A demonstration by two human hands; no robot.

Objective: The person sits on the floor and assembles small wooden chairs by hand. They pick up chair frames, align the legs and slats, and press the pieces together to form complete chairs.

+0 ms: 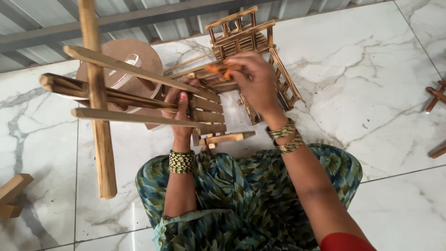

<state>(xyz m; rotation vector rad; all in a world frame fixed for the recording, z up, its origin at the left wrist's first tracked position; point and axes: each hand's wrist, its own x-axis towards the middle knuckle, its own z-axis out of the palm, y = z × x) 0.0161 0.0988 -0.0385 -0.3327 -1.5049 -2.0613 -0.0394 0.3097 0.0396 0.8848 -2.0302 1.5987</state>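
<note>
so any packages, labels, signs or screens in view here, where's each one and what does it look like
None in view: no package, label, sign or screen.
What is there: a slatted wooden frame held by the left hand, a small orange tool in the right hand, a small wooden chair and a round brown disc on the marble floor.

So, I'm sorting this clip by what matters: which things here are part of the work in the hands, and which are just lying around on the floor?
In hand:
- slatted wooden frame, gripped by the left hand
- small orange tool, pinched in the right hand

Lying about:
- finished little wooden chair
- round brown disc
- wood offcuts
- wooden pieces
</note>
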